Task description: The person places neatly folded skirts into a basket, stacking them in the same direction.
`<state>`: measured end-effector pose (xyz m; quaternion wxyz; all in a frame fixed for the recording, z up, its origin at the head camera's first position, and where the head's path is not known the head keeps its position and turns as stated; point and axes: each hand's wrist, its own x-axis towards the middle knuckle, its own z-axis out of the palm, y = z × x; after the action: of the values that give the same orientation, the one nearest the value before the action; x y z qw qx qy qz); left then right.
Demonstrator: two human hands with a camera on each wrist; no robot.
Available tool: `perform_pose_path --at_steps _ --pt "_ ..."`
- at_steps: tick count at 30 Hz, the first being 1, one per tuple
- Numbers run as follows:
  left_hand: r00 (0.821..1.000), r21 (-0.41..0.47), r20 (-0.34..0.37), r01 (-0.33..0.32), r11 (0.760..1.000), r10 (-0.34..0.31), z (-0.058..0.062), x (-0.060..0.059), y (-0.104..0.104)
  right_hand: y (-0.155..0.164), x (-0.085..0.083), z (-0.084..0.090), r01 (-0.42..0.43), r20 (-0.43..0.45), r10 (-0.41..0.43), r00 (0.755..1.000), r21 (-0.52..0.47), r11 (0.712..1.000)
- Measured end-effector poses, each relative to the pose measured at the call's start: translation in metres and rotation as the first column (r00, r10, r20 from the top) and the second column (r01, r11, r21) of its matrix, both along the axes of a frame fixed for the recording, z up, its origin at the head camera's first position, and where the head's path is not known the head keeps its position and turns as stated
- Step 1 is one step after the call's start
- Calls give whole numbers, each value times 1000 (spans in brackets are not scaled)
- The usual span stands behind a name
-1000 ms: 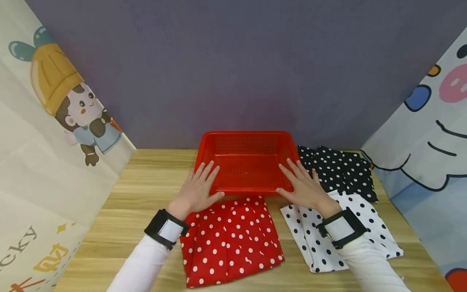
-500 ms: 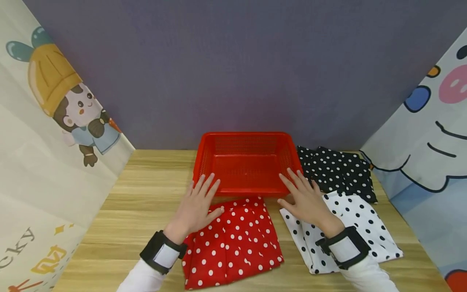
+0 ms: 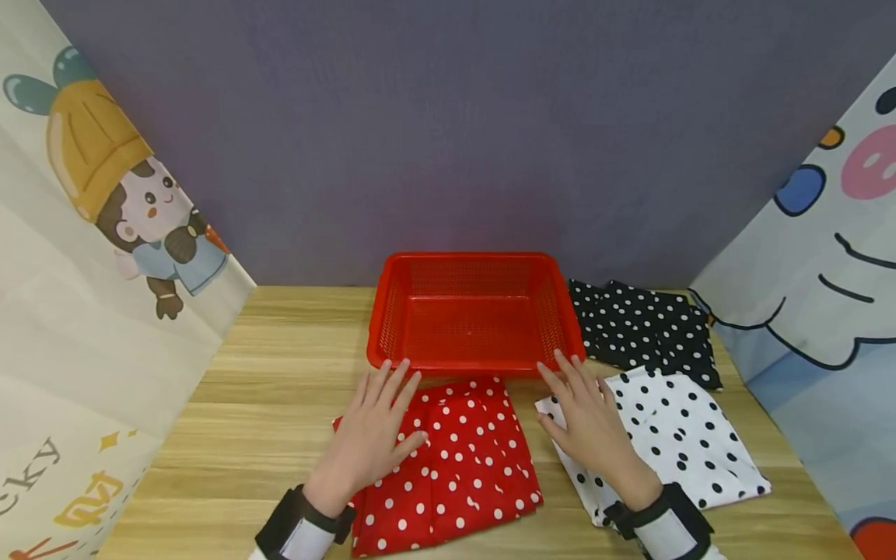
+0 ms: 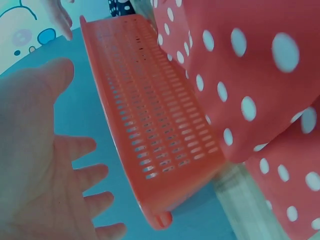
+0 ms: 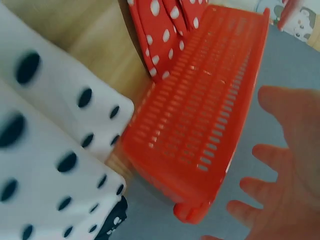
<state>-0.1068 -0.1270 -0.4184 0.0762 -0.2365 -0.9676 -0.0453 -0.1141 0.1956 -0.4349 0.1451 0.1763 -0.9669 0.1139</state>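
Note:
My left hand (image 3: 371, 435) hovers palm down, fingers spread, over the left edge of a folded red cloth with white dots (image 3: 448, 474). Its fingertips reach toward the near rim of a red plastic basket (image 3: 469, 365). My right hand (image 3: 595, 428) is likewise spread above a folded white cloth with black dots (image 3: 689, 435), near the basket's front right corner. In both wrist views a gap shows between the hand and the basket's perforated wall (image 4: 145, 105). Neither hand holds anything. No cloth lies in the basket.
A folded black cloth with white dots (image 3: 644, 327) lies to the right of the basket, behind the white one. A grey wall (image 3: 448, 140) rises behind the wooden table (image 3: 280, 373). Printed curtains (image 3: 84, 327) stand at both sides.
Both hands have drawn back from the basket's sides toward the person, with fingers still spread. The basket and the cloths have stayed in place.

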Motion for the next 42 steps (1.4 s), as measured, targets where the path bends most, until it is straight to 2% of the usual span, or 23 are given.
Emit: perform_pose_path --at_steps 5,8,14,18,24,31,34,38,42 --pt "999 22 52 -17 1000 15 -11 15 1 -6 15 -12 -5 -67 3 998 -25 1000" --pt "994 42 107 -33 999 28 -18 23 -1 -9 20 -19 -29 -101 25 995 -37 999" --pt "966 63 247 -95 993 77 -32 34 -7 -15 22 -30 -41 -99 34 995 -68 997" --pt "949 64 298 -124 990 100 -43 39 -12 -20 20 -33 -34 -22 32 999 -82 996" --pt "935 73 312 -201 977 169 -51 43 -23 -32 15 -36 -35 117 43 992 -71 997" --pt "916 63 331 -263 963 228 -54 51 -36 -48 15 -40 -75 251 91 964 -76 994" --pt "900 64 352 -299 952 259 -54 55 -39 -54 17 -43 -80 308 102 946 -81 993" --pt "872 40 388 -339 940 298 -53 58 -40 -60 21 -46 -88 350 107 931 -68 994" --pt "859 19 402 -355 935 318 -53 58 -39 -64 23 -48 -82 349 93 933 -48 995"
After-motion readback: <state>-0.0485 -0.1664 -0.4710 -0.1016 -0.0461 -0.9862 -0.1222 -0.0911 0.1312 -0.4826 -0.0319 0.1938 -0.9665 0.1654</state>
